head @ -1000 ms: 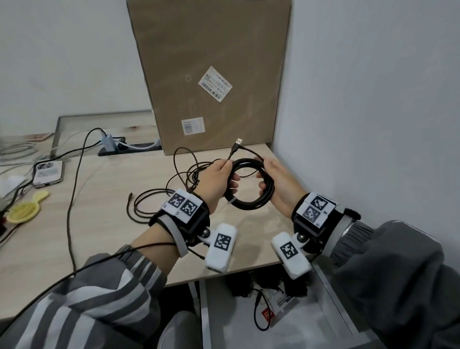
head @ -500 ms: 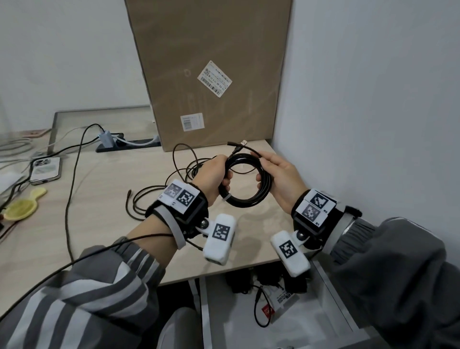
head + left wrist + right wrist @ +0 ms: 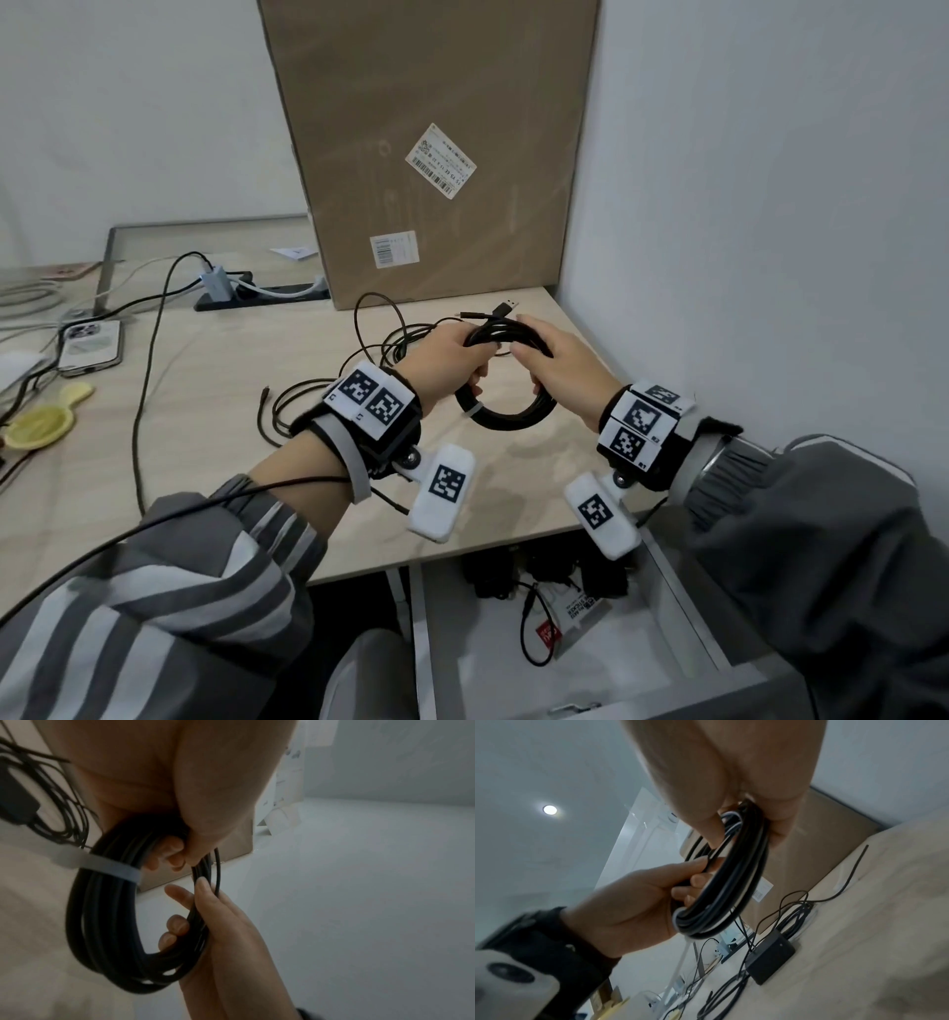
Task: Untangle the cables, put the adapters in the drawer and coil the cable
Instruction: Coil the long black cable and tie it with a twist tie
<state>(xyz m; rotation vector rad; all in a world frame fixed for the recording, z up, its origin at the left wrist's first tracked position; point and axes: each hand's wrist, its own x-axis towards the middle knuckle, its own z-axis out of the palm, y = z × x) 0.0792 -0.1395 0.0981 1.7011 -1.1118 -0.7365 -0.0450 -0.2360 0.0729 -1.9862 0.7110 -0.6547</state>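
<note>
Left hand (image 3: 445,354) and right hand (image 3: 560,365), each grip curled tight round opposite sides of the coiled black cable (image 3: 506,419), above the bench (image 3: 215,411).

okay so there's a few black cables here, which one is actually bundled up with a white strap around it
The thick black coil held off the desk by the left hand and right hand; its white strap bands the loops. The thin cables lie loose on the desk.

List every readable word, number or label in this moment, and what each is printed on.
"R1": small print on the right wristband, beside its square marker codes.
"STICKER": card in the open drawer; rest too small.
Tilted shipping label on the cardboard box: barcode and print, unreadable.
Lower label: unreadable.
Left wristband: marker codes only.
</note>
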